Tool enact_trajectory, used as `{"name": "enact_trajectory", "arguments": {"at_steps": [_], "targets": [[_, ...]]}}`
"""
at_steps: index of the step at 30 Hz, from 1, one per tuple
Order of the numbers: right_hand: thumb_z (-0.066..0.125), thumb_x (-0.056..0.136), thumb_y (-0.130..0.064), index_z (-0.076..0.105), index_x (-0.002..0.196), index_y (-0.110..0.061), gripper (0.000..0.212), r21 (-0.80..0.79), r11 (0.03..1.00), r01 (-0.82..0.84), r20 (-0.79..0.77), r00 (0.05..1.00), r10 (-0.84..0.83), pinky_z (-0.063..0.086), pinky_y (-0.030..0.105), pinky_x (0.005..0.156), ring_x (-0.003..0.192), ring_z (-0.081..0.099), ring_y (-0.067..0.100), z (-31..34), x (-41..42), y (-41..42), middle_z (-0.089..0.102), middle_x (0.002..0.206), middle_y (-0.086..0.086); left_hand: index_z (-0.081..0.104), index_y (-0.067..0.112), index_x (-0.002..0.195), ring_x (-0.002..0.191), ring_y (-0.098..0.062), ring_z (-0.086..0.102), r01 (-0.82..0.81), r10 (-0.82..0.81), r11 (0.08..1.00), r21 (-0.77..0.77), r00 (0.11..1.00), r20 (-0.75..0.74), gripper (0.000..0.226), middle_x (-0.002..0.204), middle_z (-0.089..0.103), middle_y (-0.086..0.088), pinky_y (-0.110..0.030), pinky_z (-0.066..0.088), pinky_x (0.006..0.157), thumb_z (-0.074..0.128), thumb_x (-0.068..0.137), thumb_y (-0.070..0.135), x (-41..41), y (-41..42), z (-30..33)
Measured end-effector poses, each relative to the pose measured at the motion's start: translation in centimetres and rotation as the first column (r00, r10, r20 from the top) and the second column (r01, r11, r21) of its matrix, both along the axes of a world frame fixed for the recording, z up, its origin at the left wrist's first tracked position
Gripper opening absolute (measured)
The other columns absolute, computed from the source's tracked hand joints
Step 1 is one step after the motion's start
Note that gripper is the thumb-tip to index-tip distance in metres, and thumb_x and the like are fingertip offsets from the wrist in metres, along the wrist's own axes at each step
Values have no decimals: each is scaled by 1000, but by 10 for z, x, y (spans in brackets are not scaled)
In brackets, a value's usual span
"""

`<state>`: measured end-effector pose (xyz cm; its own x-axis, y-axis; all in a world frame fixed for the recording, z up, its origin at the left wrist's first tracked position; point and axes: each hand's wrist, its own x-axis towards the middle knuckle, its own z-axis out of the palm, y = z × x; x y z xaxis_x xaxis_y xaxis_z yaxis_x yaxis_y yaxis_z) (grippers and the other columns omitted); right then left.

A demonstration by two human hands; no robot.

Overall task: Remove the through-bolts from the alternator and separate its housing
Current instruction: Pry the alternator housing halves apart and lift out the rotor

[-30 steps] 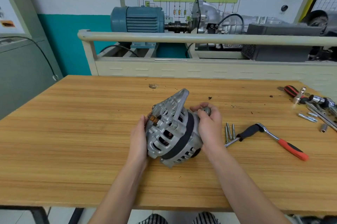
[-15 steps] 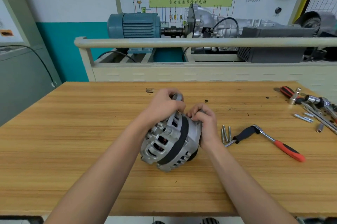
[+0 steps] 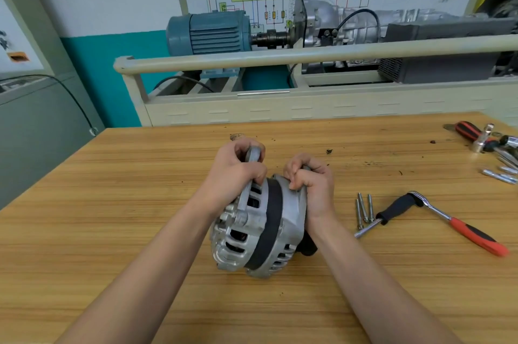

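Already unbolted, the alternator (image 3: 259, 227) is at the housing-splitting stage.

Three through-bolts (image 3: 363, 210) lie loose on the table (image 3: 112, 231) just beside the ratchet wrench (image 3: 437, 219), so bolt removal looks mostly or wholly done; whether a fourth bolt remains I cannot tell. The alternator rests on the table between both hands. The left hand (image 3: 235, 175) has its grip curled round the mounting ear of one housing half; the right hand (image 3: 311, 181) grips the rim of the other. No gap shows at the dark stator band, so separation is left.
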<state>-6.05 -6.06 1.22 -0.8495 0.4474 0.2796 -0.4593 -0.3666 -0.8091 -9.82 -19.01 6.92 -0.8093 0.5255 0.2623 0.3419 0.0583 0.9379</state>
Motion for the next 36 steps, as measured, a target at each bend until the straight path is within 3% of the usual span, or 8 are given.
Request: {"name": "enact_trajectory", "arguments": {"at_steps": [9, 14, 25, 29, 33, 36], "targets": [[49, 42, 3, 54, 46, -20, 24, 147, 987, -71, 48, 997, 65, 32, 26, 56, 60, 37, 14, 7, -6, -3, 45, 57, -1, 49, 7, 71, 51, -14, 32, -46, 41, 995, 85, 997, 68, 26, 65, 35, -7, -21, 27, 44, 51, 46, -2, -7, -12, -5], [49, 40, 3, 52, 44, -21, 25, 138, 983, -122, 40, 992, 117, 36, 19, 51, 56, 38, 10, 10, -6, -2, 45, 55, -4, 50, 5, 71, 57, -18, 31, -45, 41, 996, 83, 998, 46, 26, 72, 36, -11, -28, 24, 50, 53, 47, -1, -6, -13, -6], [57, 51, -6, 61, 53, -27, 21, 422, 887, -186, 145, 980, 137, 42, 14, 53, 58, 49, 2, 17, -15, -9, 53, 59, -11, 51, 19, 59, 60, -17, 30, -115, 95, 977, 178, 988, 121, 27, 63, 39, 1, -31, 23, 54, 49, 44, -2, -15, -32, -16], [62, 61, -9, 57, 63, -21, 13, 423, 889, -176, 93, 984, 151, 41, 14, 54, 58, 48, 3, 16, -14, -13, 52, 61, -11, 51, 22, 55, 58, -14, 32, -104, 76, 974, 202, 987, 141, 27, 61, 40, 3, -26, 27, 51, 49, 45, -3, -16, -36, -18], [76, 73, -13, 46, 59, -21, 33, 471, 854, -222, 100, 975, 199, 39, 13, 57, 55, 45, 4, 22, -16, -17, 45, 57, -10, 48, 19, 57, 54, -12, 32, -91, 31, 955, 281, 977, 209, 26, 59, 39, 2, -20, 31, 46, 48, 48, -5, -18, -40, -24], [75, 79, -8, 40, 54, -22, 45, 486, 858, -169, 114, 985, 130, 37, 11, 56, 55, 36, 9, 24, -19, -22, 37, 54, -9, 48, 18, 59, 54, -13, 34, -81, 12, 942, 325, 978, 206, 23, 60, 39, 0, -21, 31, 48, 51, 52, -4, -17, -41, -28]]}}
